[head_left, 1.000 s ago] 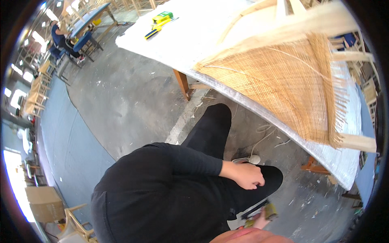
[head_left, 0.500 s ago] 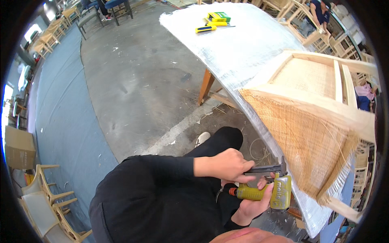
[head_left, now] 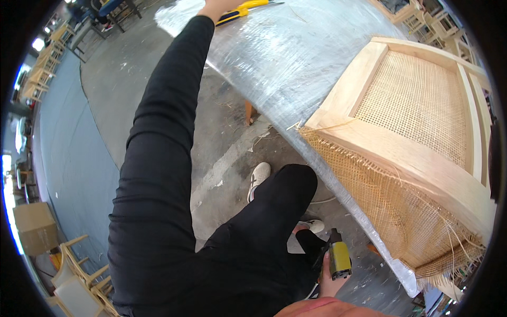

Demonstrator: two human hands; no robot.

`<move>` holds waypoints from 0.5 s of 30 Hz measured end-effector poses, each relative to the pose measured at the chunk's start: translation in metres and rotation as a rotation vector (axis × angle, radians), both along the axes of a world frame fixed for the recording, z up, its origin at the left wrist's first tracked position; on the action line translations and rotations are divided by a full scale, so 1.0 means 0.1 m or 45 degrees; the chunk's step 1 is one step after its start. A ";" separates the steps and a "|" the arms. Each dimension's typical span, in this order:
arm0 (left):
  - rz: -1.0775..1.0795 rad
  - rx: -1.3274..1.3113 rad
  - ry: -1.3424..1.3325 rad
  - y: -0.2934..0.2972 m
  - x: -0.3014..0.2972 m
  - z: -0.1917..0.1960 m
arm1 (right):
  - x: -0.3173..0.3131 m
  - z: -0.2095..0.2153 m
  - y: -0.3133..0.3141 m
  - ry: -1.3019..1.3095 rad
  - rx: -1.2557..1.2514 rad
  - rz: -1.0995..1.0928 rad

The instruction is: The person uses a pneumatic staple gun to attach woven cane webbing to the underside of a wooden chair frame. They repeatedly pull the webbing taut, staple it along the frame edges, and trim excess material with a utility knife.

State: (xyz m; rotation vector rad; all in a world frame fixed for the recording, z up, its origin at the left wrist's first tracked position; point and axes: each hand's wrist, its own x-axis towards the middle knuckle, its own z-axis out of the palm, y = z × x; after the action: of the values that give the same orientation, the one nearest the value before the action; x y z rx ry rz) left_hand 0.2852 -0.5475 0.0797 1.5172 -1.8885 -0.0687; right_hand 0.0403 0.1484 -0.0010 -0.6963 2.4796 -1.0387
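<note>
My left hand point(head_left: 217, 7) reaches far out over the table at the top edge, where the frame cuts off its fingers. Beside it lie a yellow-and-black handled tool point(head_left: 232, 17) and a yellow-handled screwdriver point(head_left: 253, 4). Low at my right side, my right hand point(head_left: 328, 284) is wrapped round a yellow-green air stapler point(head_left: 341, 258) with a dark nose. A pale wooden chair frame point(head_left: 406, 145) rests on the table. Woven cane webbing point(head_left: 380, 193) fills its panel and hangs loose off the near side with frayed ends.
The table point(head_left: 274, 58) is covered in clear plastic film; its long edge runs diagonally past my knee. Wooden chairs point(head_left: 79, 288) and a cardboard box point(head_left: 35, 228) stand at left. A blue-grey floor sheet point(head_left: 74, 132) stretches along that side.
My left hand has left the stapler and stretched out to the tools at the table's far end. The stapler has gone lower in my right hand and turned, nose upward. The view has shifted.
</note>
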 end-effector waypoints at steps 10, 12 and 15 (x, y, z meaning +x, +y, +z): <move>-0.115 0.086 -1.064 -1.12 0.00 0.05 | 0.03 -0.04 -0.23 0.062 -0.124 0.160; -0.134 -0.018 -0.334 -1.04 0.14 -0.14 | -0.01 -0.07 -0.20 0.026 -0.050 0.218; -0.061 -0.056 -0.114 -1.30 0.42 -0.16 | 0.00 -0.09 -0.17 -0.014 -0.049 0.295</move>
State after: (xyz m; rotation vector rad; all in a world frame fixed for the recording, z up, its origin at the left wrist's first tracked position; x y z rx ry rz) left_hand 0.3275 -0.6779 0.0635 1.4680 -1.9840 0.0189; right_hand 0.0401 0.1318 -0.0101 -0.9603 2.3076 -1.0018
